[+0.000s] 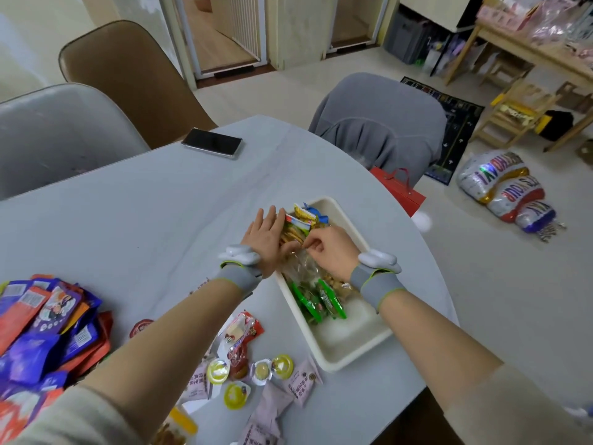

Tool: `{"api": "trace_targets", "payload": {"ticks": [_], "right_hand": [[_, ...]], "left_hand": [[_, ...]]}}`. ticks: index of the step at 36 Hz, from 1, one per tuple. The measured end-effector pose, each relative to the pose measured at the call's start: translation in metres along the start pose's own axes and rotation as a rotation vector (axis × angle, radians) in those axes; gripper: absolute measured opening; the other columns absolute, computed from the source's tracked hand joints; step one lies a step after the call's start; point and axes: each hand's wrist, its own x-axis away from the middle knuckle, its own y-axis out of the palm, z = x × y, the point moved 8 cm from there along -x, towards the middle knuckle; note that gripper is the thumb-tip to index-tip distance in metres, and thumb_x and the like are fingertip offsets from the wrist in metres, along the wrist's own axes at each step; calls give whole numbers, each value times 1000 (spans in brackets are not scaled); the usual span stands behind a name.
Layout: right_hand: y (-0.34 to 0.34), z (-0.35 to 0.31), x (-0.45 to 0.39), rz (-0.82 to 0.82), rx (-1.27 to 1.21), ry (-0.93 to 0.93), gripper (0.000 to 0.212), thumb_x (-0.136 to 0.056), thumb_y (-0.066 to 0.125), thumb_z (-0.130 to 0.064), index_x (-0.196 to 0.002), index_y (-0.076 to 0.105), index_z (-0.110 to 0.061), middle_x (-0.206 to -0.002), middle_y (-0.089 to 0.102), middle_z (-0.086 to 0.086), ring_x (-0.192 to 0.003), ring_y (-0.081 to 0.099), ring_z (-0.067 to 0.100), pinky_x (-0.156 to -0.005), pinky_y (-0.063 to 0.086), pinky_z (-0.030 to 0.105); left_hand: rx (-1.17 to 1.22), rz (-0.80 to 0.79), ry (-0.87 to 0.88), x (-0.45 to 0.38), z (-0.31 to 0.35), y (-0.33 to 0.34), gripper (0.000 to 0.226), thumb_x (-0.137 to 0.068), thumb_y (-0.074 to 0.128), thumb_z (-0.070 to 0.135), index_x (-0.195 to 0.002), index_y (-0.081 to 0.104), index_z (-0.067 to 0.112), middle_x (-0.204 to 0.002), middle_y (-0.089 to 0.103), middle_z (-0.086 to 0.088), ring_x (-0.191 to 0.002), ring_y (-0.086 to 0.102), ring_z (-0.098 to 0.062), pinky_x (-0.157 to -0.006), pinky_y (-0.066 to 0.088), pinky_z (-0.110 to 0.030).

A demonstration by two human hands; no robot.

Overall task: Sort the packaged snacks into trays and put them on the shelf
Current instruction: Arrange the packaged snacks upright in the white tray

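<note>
Packaged snacks (308,284) lay in the white tray (349,348) on the bench (160,203). The left hand (268,236) rested flat, its grip released, against them; the right hand (330,252) pinched a clear wrapper (300,263).

Bare grey tabletop (144,220) lies open beyond and left of the left hand's fingertips (268,213). Clear and green snack packets (316,300) crowd the white rectangular plastic tray (340,358) beneath the right hand's fingers (313,244); its near end is bare.

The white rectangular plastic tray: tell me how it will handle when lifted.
The white rectangular plastic tray probably stays stiff, since its walls look thick. Packets crowd its far end, so it may tip that way. Likely light overall.
</note>
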Motion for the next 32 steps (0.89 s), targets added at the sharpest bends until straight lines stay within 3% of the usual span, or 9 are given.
{"api": "trace_targets", "payload": {"ticks": [4,9,12,15,17,20,25,29,32], "right_hand": [[1,-6,5,-40,61,-5,25,-84,53,-6,-98,73,-13,-83,70,6,-78,58,18,-80,49,28],[-44,15,29,201,171,250,23,-86,43,-5,-92,65,-9,-99,66,17,-94,60,38,-77,47,35],[-38,28,51,-111,389,436,19,-91,46,-6,-101,62,0,-112,63,19,-105,60,37,-79,47,32],[-9,36,76,-464,477,461,9,-91,50,-4,-89,58,-1,-87,67,13,-93,66,30,-72,48,29],[12,54,88,-490,312,567,9,-85,59,-4,-81,51,-7,-75,66,9,-86,69,26,-65,49,26],[40,80,101,-350,-259,818,39,-73,70,4,-80,38,-18,-76,66,11,-67,70,25,-70,59,37],[69,74,95,-110,-894,935,53,-75,45,26,-113,37,-10,-93,44,15,-74,57,31,-62,59,42],[68,61,81,-119,-886,904,42,-81,41,22,-111,35,-7,-85,42,12,-72,54,25,-83,56,46],[64,56,74,-88,-932,897,37,-79,35,28,-96,40,-4,-82,41,12,-89,54,30,-92,50,52]], "left_hand": [[31,92,76,10,6,-11,76,-92,49,51,-152,15,19,-161,6,-6,-148,-1,-24,-120,6,-37],[-51,108,107,29,12,-10,98,-78,63,60,-152,9,25,-161,2,-7,-148,-6,-26,-120,3,-41],[24,60,3,26,6,-5,117,-65,73,62,-153,6,24,-160,4,-11,-147,-2,-30,-120,10,-43],[55,55,-22,21,4,-7,120,-61,79,58,-152,9,23,-156,14,-12,-145,7,-32,-116,21,-42],[62,60,-21,18,5,-11,116,-63,80,54,-152,13,21,-154,18,-12,-143,12,-32,-114,24,-41],[98,61,-34,18,3,-12,110,-66,79,49,-151,16,19,-154,20,-15,-142,13,-32,-114,23,-40],[98,62,-34,19,1,-8,103,-70,76,48,-149,17,16,-152,19,-15,-139,18,-36,-113,25,-43],[78,77,-25,18,2,-8,100,-74,72,49,-148,18,11,-149,21,-16,-135,22,-36,-111,27,-43],[58,81,-16,18,4,-8,98,-77,70,48,-149,17,8,-149,21,-16,-134,23,-35,-112,26,-41]]}}
